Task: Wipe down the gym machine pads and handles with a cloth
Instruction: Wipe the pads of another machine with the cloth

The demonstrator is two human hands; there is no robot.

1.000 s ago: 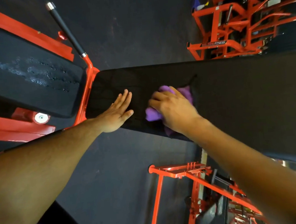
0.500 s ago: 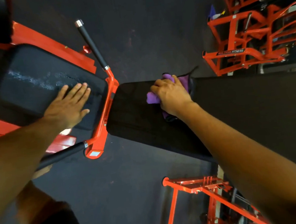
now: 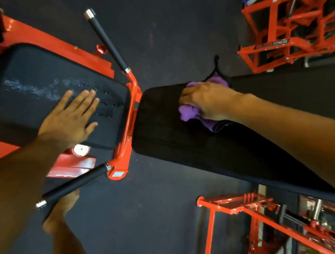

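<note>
**Left hand planted on the wet pad, cloth working the near end of the long pad**

Since a second ago your left hand [image 3: 69, 120] has left the long pad [image 3: 184, 145] and crossed the orange frame [image 3: 128, 122] to the seat pad [image 3: 36, 88], where it now lies flat, fingers straight and spread, grasping nothing. Your right hand [image 3: 207, 100] has carried the purple cloth [image 3: 188, 112] along the long pad toward its rounded end beside the frame, and the view has swung left with it.

Your right grip is clenched on the cloth, fingers curled over the bunched fabric and pressing it onto the pad's far edge. The long pad runs from the frame away to your right, passing under your right forearm, so its unwiped near end lies just left of the cloth. The seat pad lies beyond the frame, further left, and your left hand is the one already on it; the cloth hand would have to cross the frame to reach it.

The seat pad looks matte black with streaks and beads of liquid across it, some just ahead of your left fingertips [image 3: 86, 93]; it appears sprayed but not yet wiped. Two black handles, the far handle [image 3: 109, 42] and the near handle [image 3: 74, 185], stick out from the frame, both untouched.
</note>
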